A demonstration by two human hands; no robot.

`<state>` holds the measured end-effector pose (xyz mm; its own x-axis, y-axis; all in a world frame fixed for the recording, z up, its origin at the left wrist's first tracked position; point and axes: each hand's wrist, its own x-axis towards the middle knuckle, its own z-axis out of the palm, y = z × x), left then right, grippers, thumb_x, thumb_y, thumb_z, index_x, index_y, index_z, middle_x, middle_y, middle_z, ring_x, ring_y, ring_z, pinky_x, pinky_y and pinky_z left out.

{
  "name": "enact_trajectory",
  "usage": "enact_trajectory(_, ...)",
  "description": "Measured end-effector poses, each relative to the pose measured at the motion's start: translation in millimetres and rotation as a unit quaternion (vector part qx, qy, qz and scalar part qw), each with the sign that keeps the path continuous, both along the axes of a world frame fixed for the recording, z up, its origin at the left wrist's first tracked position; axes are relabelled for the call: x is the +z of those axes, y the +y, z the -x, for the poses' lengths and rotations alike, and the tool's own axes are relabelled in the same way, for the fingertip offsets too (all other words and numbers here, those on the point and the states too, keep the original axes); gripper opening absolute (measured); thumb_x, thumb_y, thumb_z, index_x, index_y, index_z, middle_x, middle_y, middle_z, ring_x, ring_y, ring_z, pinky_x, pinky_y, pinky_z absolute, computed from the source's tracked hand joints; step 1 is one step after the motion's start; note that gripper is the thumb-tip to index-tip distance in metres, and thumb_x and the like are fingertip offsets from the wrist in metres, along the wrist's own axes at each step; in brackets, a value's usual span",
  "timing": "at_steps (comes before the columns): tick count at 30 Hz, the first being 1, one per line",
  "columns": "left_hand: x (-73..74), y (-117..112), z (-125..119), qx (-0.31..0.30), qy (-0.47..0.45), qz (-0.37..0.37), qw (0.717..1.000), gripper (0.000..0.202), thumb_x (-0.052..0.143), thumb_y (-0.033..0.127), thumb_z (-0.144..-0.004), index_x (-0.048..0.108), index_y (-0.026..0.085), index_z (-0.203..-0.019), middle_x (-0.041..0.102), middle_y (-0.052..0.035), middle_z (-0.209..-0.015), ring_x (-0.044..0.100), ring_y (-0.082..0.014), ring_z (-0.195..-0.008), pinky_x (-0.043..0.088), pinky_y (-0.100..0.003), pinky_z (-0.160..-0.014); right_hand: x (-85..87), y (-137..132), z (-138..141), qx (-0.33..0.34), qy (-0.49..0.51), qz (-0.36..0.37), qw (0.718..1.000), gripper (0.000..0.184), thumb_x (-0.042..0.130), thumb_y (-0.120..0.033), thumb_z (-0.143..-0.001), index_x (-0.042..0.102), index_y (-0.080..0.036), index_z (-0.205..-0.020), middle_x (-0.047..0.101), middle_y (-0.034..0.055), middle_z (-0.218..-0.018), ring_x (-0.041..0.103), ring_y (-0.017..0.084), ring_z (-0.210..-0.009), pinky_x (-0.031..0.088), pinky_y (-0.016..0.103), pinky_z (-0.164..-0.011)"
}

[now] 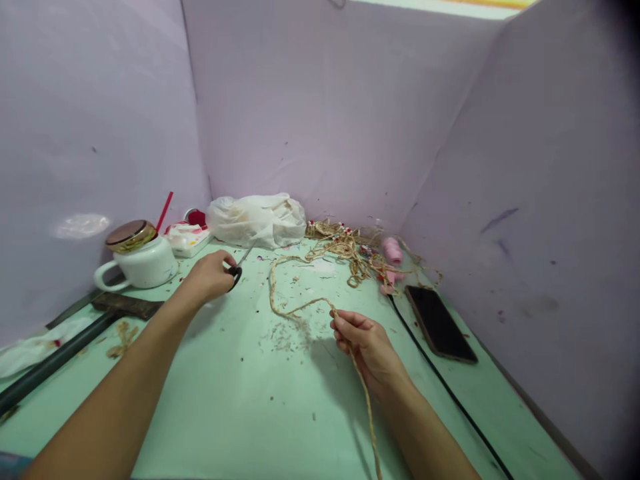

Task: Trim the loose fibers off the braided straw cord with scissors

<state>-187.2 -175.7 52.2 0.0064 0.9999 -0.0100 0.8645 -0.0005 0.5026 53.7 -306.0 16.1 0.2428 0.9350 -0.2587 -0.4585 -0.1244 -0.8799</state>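
Observation:
In the head view my left hand is closed around the black handles of a pair of scissors, whose blades point away toward the white plastic bag. My right hand pinches a tan braided cord between thumb and fingers. One length of the cord hangs down toward the bottom edge; the other loops across the table to a tangled heap of similar cord at the back. Small fibre scraps lie on the table to the left of my right hand.
A white mug with a lidded jar on it, a tissue pack and a hammer are on the left. The plastic bag rests at the back. A pink thread spool, phone and black cable lie right.

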Motion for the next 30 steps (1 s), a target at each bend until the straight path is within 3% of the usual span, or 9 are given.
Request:
enact_trajectory(1, 3.1, -3, -3, -0.015, -0.108, 0.005, 0.994, 0.036, 0.053, 0.020, -0.056, 0.050, 0.019, -0.092, 0.064, -0.0054, -0.074, 0.060, -0.0196, -0.064, 0.038, -0.023, -0.047, 0.1, 0, 0, -0.003, -0.001, -0.001, 1.000, 0.026, 0.078, -0.020, -0.044, 0.065, -0.011, -0.064, 0.061, 0.0015, -0.056, 0.049, 0.007, -0.047, 0.036, 0.018, -0.042)
enact_trajectory(3, 8.4, -12, -10, -0.060, -0.289, 0.019, 0.955, 0.040, 0.055, 0.019, -0.056, 0.048, 0.017, -0.095, 0.062, -0.0046, -0.071, 0.059, -0.0165, -0.060, 0.035, -0.021, -0.043, 0.6, 0, -1, -0.007, -0.001, -0.004, 1.000, 0.025, 0.078, -0.019, -0.043, 0.065, -0.012, -0.063, 0.059, 0.0005, -0.055, 0.049, 0.007, -0.048, 0.037, 0.018, -0.044)
enact_trajectory(5, 12.1, -22, -20, -0.119, -0.376, 0.022, 0.919, 0.047, 0.058, 0.021, -0.056, 0.047, 0.016, -0.101, 0.060, -0.0030, -0.068, 0.056, -0.0141, -0.056, 0.032, -0.019, -0.041, 1.4, 0, -2, -0.014, -0.004, -0.010, 1.000, 0.024, 0.078, -0.018, -0.044, 0.065, -0.012, -0.063, 0.057, -0.0008, -0.054, 0.047, 0.007, -0.049, 0.037, 0.018, -0.045)
enact_trajectory(7, 13.3, -33, -32, -0.177, -0.390, 0.013, 0.904, 0.050, 0.059, 0.027, -0.060, 0.047, 0.015, -0.107, 0.057, -0.0005, -0.063, 0.052, -0.0121, -0.054, 0.031, -0.019, -0.041, 2.6, -1, -3, -0.026, -0.022, -0.016, 0.999, 0.022, 0.077, -0.019, -0.045, 0.065, -0.012, -0.063, 0.055, -0.0016, -0.053, 0.046, 0.006, -0.047, 0.034, 0.018, -0.042)
enact_trajectory(10, 9.5, -49, -49, -0.264, -0.310, -0.022, 0.913, 0.042, 0.053, 0.036, -0.068, 0.052, 0.016, -0.105, 0.056, 0.0001, -0.065, 0.051, -0.0117, -0.059, 0.037, -0.022, -0.051, 5.2, -2, -5, -0.043, -0.060, -0.019, 0.997, 0.022, 0.074, -0.025, -0.050, 0.065, -0.014, -0.067, 0.053, -0.0028, -0.053, 0.040, 0.005, -0.041, 0.024, 0.018, -0.035)
enact_trajectory(13, -0.8, -62, -62, -0.334, -0.140, -0.116, 0.925, 0.038, 0.055, 0.034, -0.067, 0.055, 0.018, -0.102, 0.057, 0.0001, -0.072, 0.051, -0.0128, -0.065, 0.039, -0.023, -0.060, 7.4, -2, -6, -0.051, -0.069, -0.027, 0.996, 0.022, 0.073, -0.027, -0.051, 0.064, -0.014, -0.067, 0.049, -0.0049, -0.050, 0.032, 0.003, -0.036, 0.016, 0.018, -0.034)
enact_trajectory(16, -12.7, -68, -67, -0.389, 0.018, -0.214, 0.896, 0.045, 0.051, 0.024, -0.065, 0.050, 0.021, -0.111, 0.059, -0.0022, -0.083, 0.053, -0.0171, -0.075, 0.040, -0.027, -0.065, 7.8, -1, -8, -0.054, -0.082, -0.030, 0.995, 0.019, 0.072, -0.023, -0.050, 0.063, -0.014, -0.065, 0.045, -0.0065, -0.045, 0.028, 0.002, -0.034, 0.013, 0.018, -0.034)
enact_trajectory(18, -18.2, -68, -68, -0.413, 0.090, -0.238, 0.874, 0.053, 0.048, 0.021, -0.064, 0.046, 0.022, -0.117, 0.058, -0.0040, -0.088, 0.053, -0.0196, -0.079, 0.040, -0.028, -0.065, 7.2, -1, -9, -0.044, -0.101, -0.030, 0.993, 0.019, 0.071, -0.021, -0.050, 0.064, -0.013, -0.066, 0.043, -0.0076, -0.041, 0.026, 0.002, -0.033, 0.013, 0.019, -0.035)
enact_trajectory(30, -22.5, -65, -67, -0.429, 0.179, -0.265, 0.845, 0.060, 0.044, 0.019, -0.068, 0.035, 0.020, -0.127, 0.056, -0.0060, -0.085, 0.052, -0.0191, -0.074, 0.039, -0.028, -0.060, 7.1, -3, -7, 0.017, -0.152, -0.052, 0.987, 0.023, 0.071, -0.023, -0.051, 0.066, -0.012, -0.071, 0.043, -0.0071, -0.039, 0.026, 0.003, -0.034, 0.014, 0.020, -0.037)
